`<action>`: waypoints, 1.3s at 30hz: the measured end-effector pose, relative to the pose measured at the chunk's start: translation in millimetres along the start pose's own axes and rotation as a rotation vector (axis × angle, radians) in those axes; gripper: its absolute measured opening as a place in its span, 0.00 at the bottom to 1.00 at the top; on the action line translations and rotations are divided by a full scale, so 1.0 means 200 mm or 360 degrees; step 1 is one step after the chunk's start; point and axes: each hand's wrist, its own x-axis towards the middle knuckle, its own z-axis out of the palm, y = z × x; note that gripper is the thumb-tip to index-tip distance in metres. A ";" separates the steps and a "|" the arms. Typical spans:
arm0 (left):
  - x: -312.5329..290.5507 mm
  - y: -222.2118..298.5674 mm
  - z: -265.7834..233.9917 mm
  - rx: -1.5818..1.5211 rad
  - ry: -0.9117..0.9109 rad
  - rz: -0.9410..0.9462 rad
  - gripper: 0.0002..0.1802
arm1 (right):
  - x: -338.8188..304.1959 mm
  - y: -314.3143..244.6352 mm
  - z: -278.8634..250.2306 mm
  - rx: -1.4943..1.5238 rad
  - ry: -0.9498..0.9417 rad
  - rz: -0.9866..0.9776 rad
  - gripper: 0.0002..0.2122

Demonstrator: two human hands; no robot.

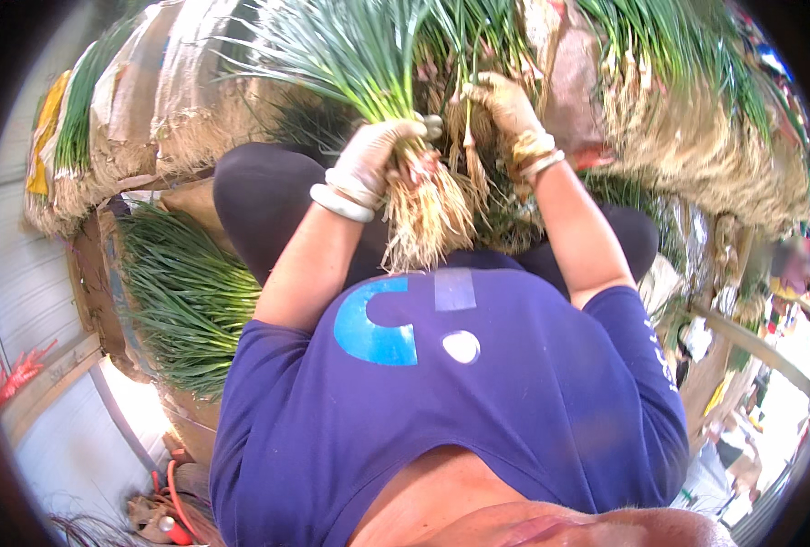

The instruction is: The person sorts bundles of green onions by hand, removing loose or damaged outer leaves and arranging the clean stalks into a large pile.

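Two gloved hands busy — left hand (368, 155) clamps green onion bunch (396, 109), right hand (505, 109) pinches one stalk (467, 118) beside it — hard tug risks snapping it.

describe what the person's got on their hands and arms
Both hands wear thin, pale, dirt-stained gloves: the left hand cream-white, the right hand yellowish. Each wrist carries a white bangle beside the rolled glove cuff. The forearms are bare, with short sleeves of a dark blue T-shirt above.
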 end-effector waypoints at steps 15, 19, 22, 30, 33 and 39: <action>0.09 -0.03 -0.09 0.0086 -0.0034 -0.0112 0.08 | -0.14 -0.05 0.06 0.0030 0.0886 0.0001 0.05; 0.11 -0.01 -0.12 0.0064 -0.0191 -0.0066 0.09 | -0.29 0.10 -0.13 -0.1727 0.0149 0.0369 0.16; 0.09 -0.02 -0.13 -0.0189 -0.0275 0.0036 0.10 | -0.28 -0.02 0.06 -0.1345 0.0017 0.0434 0.17; 0.06 0.02 -0.16 -0.0134 -0.0368 0.0074 0.10 | -0.09 -0.17 0.55 0.1807 -0.0777 0.0788 0.13; 0.05 0.03 -0.16 -0.0061 -0.0371 0.0126 0.11 | -0.06 -0.06 0.43 0.1239 -0.0571 0.0398 0.09; -0.09 0.20 -0.13 -0.0293 -0.0467 0.0460 0.15 | -0.12 0.23 -0.13 0.0131 0.0224 0.0290 0.10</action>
